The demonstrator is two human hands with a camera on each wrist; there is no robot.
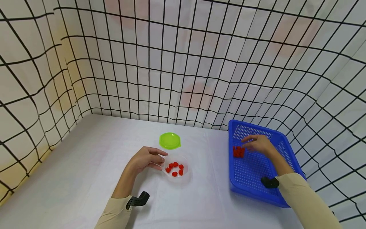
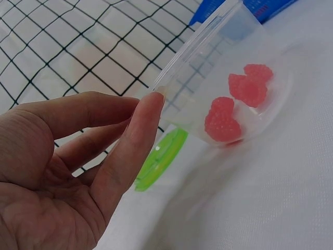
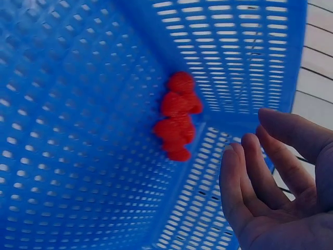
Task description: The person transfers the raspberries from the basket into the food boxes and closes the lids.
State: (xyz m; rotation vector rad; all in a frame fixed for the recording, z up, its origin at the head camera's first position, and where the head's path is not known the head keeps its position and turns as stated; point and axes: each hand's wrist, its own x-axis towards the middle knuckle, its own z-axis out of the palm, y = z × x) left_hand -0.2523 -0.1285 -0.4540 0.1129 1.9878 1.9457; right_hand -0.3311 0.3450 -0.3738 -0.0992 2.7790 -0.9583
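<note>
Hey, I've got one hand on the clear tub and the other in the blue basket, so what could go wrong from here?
The left hand pinches the open tub by its rim, so a tug might tip out the red berries inside. The other berries bunch in the blue basket, so the right hand might scatter them while taking one.

Bright head view (wrist views dimmer).
</note>
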